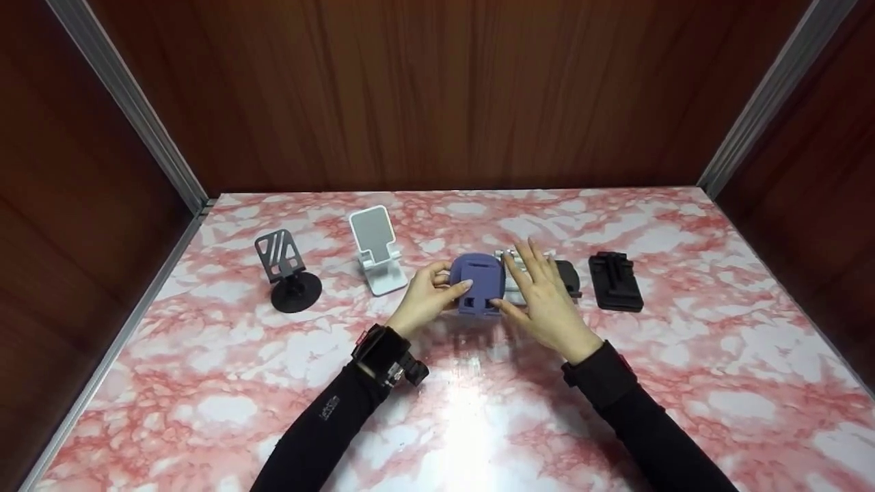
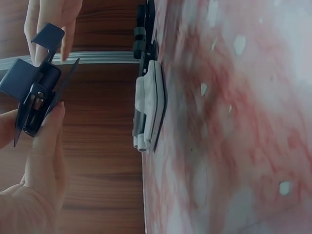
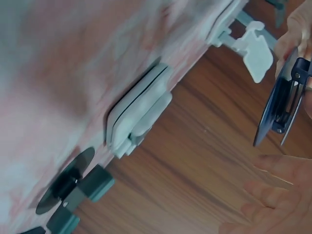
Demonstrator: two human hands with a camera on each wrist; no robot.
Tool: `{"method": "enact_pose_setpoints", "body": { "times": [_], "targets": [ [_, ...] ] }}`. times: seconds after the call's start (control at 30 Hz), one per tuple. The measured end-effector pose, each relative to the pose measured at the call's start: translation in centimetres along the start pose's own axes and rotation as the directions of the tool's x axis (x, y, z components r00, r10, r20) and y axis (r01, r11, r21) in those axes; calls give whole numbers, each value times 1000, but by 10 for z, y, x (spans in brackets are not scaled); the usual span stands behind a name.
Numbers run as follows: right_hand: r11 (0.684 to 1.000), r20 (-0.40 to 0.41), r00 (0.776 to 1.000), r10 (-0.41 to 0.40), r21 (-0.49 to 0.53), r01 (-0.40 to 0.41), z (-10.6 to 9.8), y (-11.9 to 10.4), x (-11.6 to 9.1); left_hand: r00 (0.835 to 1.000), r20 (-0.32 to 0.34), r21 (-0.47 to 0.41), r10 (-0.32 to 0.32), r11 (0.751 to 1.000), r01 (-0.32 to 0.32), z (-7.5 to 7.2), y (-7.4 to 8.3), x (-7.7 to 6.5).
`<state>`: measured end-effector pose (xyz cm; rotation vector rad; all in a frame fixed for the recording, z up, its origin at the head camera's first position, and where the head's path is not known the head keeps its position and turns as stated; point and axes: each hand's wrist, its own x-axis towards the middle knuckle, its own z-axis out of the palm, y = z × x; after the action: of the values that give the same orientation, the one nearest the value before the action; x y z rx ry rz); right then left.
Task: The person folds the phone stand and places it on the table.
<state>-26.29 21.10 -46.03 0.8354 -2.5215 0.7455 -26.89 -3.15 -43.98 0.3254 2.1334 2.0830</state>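
purple stand [image 1: 482, 281] edge-on, wrist views only

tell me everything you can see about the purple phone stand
The purple phone stand looks dark blue in the wrist views; metal or plastic is unclear. A slotted plate sits close over a rounded one, hinged, with two lips at one end. The left hand pinches it above the table; the right hand seems to touch its lower corner.

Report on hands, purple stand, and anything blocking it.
Left hand gripping purple stand, raised off table. Right hand outstretched alongside, contact unclear. Folded white stand nearby, apart; nothing visibly blocking.
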Motion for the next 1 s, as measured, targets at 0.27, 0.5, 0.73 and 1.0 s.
{"method": "enact_pose_setpoints", "body": {
  "times": [0.27, 0.5, 0.73, 1.0],
  "targets": [
    [991, 57, 996, 73, -113, -66, -14, -16, 4, 996, -59, 14, -65, 998, 66, -2, -2, 10],
    [990, 73, 994, 86, -118, -77, -12, -10, 4, 987, -92, -25, -136, 991, 134, -7, -7, 22],
    [986, 92, 991, 99, -142, -85, -12, -9, 3, 984, -94, 75, -151, 984, 159, -16, -10, 35],
    [986, 102, 990, 97, -146, -82, -13, -9, 3, 975, -96, 160, -198, 964, 212, -19, -13, 48]
  ]
}}
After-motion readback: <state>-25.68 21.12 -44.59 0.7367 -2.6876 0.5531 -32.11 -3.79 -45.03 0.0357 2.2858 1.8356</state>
